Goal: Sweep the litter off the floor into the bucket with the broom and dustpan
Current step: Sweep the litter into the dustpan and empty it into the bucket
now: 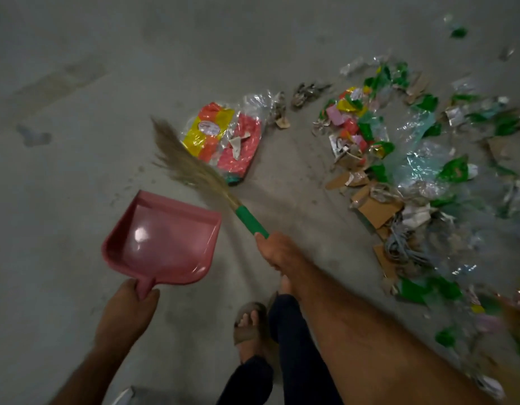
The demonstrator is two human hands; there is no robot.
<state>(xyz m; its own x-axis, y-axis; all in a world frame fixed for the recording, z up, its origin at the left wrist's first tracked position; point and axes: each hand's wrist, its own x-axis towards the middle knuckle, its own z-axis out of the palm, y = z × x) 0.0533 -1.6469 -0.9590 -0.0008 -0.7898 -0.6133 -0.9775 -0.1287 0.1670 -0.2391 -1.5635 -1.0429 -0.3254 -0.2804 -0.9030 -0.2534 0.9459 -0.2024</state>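
left hand grips the empty pink dustpan; right hand grips the grass broom. wrappers lie just beyond its bristles: set the pan down, drag them in. no bucket visible.

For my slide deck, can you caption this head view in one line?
Left hand holds an empty pink plastic dustpan; right hand grips a green-handled grass broom beside scattered wrapper litter.

A pink dustpan is held tilted above the floor beside a grass broom with a green handle, near litter of wrappers, plastic and cardboard spread at right.
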